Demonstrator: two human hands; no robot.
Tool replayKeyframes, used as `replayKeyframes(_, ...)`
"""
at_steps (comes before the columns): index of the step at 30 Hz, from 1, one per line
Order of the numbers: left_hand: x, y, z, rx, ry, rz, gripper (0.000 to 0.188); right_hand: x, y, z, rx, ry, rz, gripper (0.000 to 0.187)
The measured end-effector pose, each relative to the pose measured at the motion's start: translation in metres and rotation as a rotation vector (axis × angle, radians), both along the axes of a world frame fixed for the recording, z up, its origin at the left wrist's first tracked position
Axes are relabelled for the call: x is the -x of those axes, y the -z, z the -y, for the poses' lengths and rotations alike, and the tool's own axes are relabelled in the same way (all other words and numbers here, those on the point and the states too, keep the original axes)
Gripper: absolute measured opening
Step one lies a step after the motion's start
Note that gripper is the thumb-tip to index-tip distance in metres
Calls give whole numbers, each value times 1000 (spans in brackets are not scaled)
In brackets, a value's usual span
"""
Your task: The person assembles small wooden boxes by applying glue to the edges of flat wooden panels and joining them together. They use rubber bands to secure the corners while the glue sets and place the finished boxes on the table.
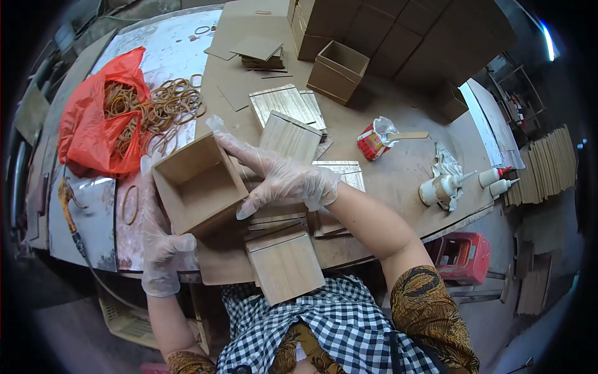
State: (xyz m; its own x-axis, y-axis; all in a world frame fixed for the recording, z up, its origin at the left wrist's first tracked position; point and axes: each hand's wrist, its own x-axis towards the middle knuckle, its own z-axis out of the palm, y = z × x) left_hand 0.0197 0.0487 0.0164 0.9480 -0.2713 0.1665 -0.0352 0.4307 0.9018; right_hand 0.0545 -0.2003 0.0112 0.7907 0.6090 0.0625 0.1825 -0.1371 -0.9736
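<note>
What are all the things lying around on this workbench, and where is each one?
Open square wooden box: one, pale brown, held between both hands at centre left.
Second open wooden box: one, brown, top centre.
Flat wooden panels: several stacks, pale, middle of bench.
Closed wooden block: one, pale, at near edge.
Red plastic bag: one, left, holding rubber bands.
Loose tan rubber bands: many, beside the bag.
Red glue tub with wooden stick: one, right of centre.
White squeeze bottles: about three, right edge.
Red plastic crate: one, below the bench, right.
Left hand: clear glove, gripping box's near side.
Right hand: clear glove, on box's right edge.
</note>
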Motion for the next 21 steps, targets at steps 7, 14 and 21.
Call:
replayKeyframes(7, -4, 3, -9, -117, 27, 12, 139, 7, -12, 1, -49, -4, -10, 125)
replayKeyframes(14, 3, -19, -7, -339, 83, 45, 141, 16, -20, 9, 185, 92, 514, 111)
replayKeyframes(21, 12, -4, -9, -391, -13, 206, 136, 67, -42, -66, 668, 486, 1011, 41)
